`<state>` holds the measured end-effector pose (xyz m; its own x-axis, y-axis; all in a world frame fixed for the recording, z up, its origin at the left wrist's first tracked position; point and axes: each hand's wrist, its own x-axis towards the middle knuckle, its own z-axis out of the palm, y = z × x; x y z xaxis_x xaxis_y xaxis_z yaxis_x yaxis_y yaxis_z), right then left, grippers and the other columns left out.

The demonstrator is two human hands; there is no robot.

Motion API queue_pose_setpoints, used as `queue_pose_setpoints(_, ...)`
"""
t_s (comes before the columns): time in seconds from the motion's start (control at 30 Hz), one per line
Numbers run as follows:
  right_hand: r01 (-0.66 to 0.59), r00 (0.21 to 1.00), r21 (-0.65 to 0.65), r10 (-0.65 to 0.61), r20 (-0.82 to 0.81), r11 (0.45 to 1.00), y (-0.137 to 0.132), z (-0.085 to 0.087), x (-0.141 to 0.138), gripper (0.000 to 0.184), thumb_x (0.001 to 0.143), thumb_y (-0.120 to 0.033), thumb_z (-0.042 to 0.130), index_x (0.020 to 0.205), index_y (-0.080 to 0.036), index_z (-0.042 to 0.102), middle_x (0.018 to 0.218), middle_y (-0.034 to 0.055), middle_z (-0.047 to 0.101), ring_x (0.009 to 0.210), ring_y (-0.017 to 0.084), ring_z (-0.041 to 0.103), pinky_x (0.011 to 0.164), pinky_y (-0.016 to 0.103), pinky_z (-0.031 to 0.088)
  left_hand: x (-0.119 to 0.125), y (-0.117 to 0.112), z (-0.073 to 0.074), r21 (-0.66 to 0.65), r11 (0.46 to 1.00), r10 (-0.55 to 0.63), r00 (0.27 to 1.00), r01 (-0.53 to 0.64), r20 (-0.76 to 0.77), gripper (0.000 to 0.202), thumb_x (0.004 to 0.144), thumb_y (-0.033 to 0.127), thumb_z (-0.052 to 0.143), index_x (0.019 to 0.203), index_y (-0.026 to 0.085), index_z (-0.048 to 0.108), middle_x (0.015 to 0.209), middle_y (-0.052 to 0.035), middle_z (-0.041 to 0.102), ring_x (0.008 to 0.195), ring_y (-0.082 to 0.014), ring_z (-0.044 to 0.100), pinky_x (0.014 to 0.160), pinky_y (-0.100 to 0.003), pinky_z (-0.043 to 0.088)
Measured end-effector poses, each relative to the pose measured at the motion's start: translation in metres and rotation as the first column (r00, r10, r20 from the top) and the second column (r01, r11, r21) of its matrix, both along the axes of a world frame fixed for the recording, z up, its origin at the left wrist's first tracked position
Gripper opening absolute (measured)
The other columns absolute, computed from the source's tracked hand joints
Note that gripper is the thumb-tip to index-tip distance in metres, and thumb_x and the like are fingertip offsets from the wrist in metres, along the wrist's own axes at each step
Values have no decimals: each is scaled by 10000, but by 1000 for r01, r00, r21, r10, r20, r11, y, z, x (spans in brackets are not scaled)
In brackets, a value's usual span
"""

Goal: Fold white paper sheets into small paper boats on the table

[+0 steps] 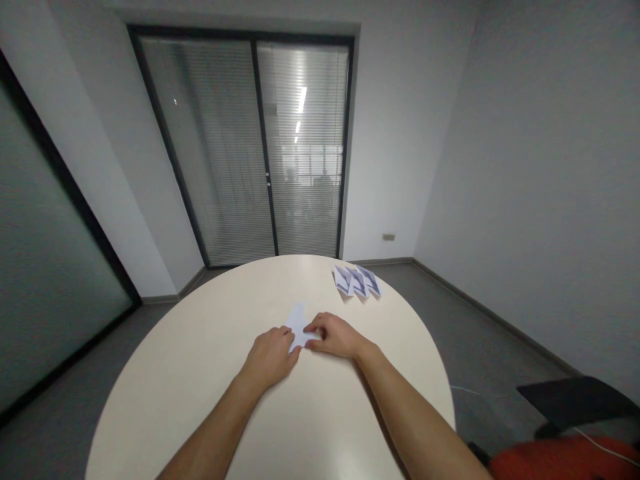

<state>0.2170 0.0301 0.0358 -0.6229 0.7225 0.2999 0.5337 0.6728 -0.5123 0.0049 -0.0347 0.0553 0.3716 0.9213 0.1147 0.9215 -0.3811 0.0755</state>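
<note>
A small folded sheet of white paper (pixel 299 325) lies on the round cream table (pixel 195 373), between my two hands. My left hand (pixel 273 353) presses on its left edge, fingers curled and thumb along the near side. On the right edge, my right hand (pixel 336 335) pinches the paper between thumb and forefinger. Parts of the paper are hidden under my fingers. Toward the table's far right edge several folded white paper pieces (pixel 357 282) lie in an overlapping row.
A black chair back (pixel 575 400) with a red seat (pixel 565 460) stands at the lower right, a thin white cable across it. Beyond the table is a glass door with blinds (pixel 215 153). A frosted glass panel (pixel 50 253) is on the left.
</note>
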Motion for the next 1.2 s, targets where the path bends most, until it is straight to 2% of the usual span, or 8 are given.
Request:
queue_pose_setpoints(0.07, -25, 1000, 22, 25, 11, 999, 0, 0, 1, 402, 784, -389, 780, 1133, -189, 763, 1017, 85, 720, 924, 212, 635, 832, 292, 469, -4, 3, -3, 0, 1000, -25, 999, 25, 34, 357, 992, 356, 451, 1195, 188, 691, 1304, -124, 675, 1177, -268, 635, 1004, -377, 480)
queue_pose_setpoints(0.17, -28, 999, 35, 28, 26, 999, -1, 0, 1, 351, 805, -391, 767, 1094, -193, 776, 1006, 82, 703, 918, 208, 628, 827, 293, 468, -9, 6, -8, 3, 998, -66, 994, 66, 84, 367, 1006, 350, 434, 1244, 200, 669, 1363, -103, 649, 1219, -257, 625, 1039, -368, 470)
queue_pose_setpoints(0.37, -39, 999, 46, 39, 15, 998, -2, 1, 1, 290, 807, -373, 762, 1038, -198, 775, 1036, 77, 711, 983, 220, 636, 873, 297, 470, -11, 10, -12, 2, 997, -75, 979, 76, 189, 355, 1031, 336, 395, 1192, 215, 687, 1298, -85, 678, 1135, -236, 668, 992, -341, 491)
queue_pose_setpoints(0.57, -43, 999, 84, 42, 13, 996, -2, 1, 0, 191, 864, -239, 661, 1018, -212, 773, 1045, 62, 750, 1042, 219, 642, 931, 296, 452, -14, 15, -19, 6, 996, -89, 947, 92, 309, 370, 1046, 335, 363, 1220, 227, 672, 1283, -74, 693, 1146, -220, 660, 1007, -316, 469)
queue_pose_setpoints(0.77, 15, 1000, 69, -15, 0, 997, -5, 8, -1, 161, 912, -265, 621, 954, -204, 763, 982, 53, 758, 963, 193, 656, 876, 272, 449, -17, 16, -24, 18, 986, -159, 918, 164, 362, 299, 965, 335, 545, 1223, 242, 663, 1329, -60, 671, 1195, -234, 632, 1037, -320, 446)
queue_pose_setpoints(0.83, 41, 999, 81, -39, -15, 996, -6, 8, 0, 154, 908, -294, 642, 941, -193, 755, 961, 57, 752, 936, 188, 657, 840, 263, 450, -16, 16, -25, 18, 987, -156, 910, 162, 383, 284, 960, 280, 533, 1214, 240, 654, 1280, -61, 687, 1151, -225, 646, 1004, -312, 454)
queue_pose_setpoints(1.0, 35, 999, 78, -33, -25, 996, -3, 3, 0, 198, 864, -355, 712, 984, -201, 747, 982, 54, 754, 920, 194, 662, 816, 267, 454, -17, 19, -26, 25, 992, -121, 891, 122, 438, 172, 961, 227, 474, 973, 218, 645, 1000, -50, 694, 911, -195, 649, 806, -281, 464)
queue_pose_setpoints(1.2, 42, 999, 132, -43, 11, 990, 7, -9, 2, 290, 806, -145, 666, 1078, -191, 752, 1038, 62, 765, 956, 206, 668, 898, 296, 453, -19, 24, -32, 22, 991, -125, 824, 136, 553, 142, 900, 162, 506, 954, 213, 627, 952, -36, 671, 904, -189, 624, 822, -284, 449)
